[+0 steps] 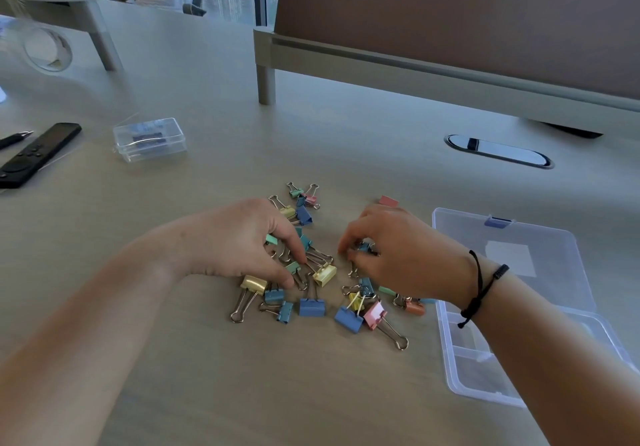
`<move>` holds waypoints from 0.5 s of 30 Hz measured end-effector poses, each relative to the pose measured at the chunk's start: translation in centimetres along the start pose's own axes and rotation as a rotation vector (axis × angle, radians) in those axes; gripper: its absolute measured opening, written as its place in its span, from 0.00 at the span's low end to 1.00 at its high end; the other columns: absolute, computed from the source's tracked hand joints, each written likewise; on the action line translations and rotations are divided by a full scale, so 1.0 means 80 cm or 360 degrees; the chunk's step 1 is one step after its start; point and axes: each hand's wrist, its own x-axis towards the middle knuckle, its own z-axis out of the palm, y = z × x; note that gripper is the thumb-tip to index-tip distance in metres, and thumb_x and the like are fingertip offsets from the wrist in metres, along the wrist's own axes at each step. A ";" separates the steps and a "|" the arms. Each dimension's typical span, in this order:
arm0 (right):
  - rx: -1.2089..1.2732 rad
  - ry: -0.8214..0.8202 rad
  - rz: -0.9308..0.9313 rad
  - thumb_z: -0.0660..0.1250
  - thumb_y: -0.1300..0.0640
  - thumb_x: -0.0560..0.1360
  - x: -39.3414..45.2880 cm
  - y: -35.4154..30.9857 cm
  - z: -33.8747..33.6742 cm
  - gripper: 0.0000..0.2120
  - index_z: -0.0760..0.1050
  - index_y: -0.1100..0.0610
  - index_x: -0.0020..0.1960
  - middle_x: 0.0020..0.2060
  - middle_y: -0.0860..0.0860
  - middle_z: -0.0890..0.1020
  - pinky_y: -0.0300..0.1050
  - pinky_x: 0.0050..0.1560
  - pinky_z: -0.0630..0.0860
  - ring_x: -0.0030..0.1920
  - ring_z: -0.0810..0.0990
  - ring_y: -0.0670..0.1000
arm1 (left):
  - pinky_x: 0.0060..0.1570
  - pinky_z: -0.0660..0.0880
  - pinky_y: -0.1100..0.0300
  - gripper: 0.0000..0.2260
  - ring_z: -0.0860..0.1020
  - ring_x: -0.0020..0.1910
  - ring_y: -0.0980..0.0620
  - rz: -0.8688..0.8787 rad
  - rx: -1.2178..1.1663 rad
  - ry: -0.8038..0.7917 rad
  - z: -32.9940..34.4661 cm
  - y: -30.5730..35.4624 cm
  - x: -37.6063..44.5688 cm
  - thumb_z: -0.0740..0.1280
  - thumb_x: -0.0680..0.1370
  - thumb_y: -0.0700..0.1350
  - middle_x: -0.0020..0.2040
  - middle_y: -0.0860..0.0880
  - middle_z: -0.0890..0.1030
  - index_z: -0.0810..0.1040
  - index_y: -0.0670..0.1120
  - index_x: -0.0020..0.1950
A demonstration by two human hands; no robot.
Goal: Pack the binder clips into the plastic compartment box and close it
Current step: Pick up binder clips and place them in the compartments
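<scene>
Clips (313,272) in blue, teal, yellow, pink and orange lie on the pale wood-grain desk (207,376); right of them, a clear box (512,307) with a blue latch (498,221).

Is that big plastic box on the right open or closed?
Open: the compartment box has its lid laid back flat on the table, dividers exposed.

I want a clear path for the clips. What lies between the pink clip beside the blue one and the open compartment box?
In the head view, an orange clip and the right forearm.
</scene>
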 end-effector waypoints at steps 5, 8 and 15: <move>-0.0003 -0.0006 -0.0025 0.66 0.51 0.76 -0.002 0.005 -0.001 0.08 0.81 0.43 0.53 0.49 0.43 0.75 0.39 0.53 0.73 0.50 0.74 0.44 | 0.47 0.73 0.64 0.13 0.78 0.47 0.67 -0.0004 0.0025 0.0011 -0.007 -0.005 -0.001 0.80 0.66 0.55 0.45 0.65 0.81 0.84 0.64 0.49; 0.0020 -0.0018 -0.0008 0.69 0.49 0.75 -0.005 0.007 -0.004 0.07 0.80 0.43 0.53 0.51 0.43 0.76 0.32 0.48 0.69 0.51 0.74 0.43 | 0.38 0.68 0.68 0.12 0.77 0.42 0.69 -0.0030 0.0058 0.0020 -0.007 -0.003 -0.002 0.80 0.66 0.54 0.40 0.66 0.80 0.85 0.62 0.47; -0.0088 -0.0144 -0.0012 0.66 0.54 0.77 -0.010 0.004 -0.014 0.14 0.77 0.42 0.61 0.56 0.45 0.75 0.39 0.59 0.71 0.57 0.73 0.46 | 0.30 0.64 0.64 0.09 0.74 0.30 0.64 -0.0056 0.0066 -0.0011 -0.008 0.002 -0.002 0.78 0.68 0.55 0.31 0.62 0.78 0.84 0.55 0.45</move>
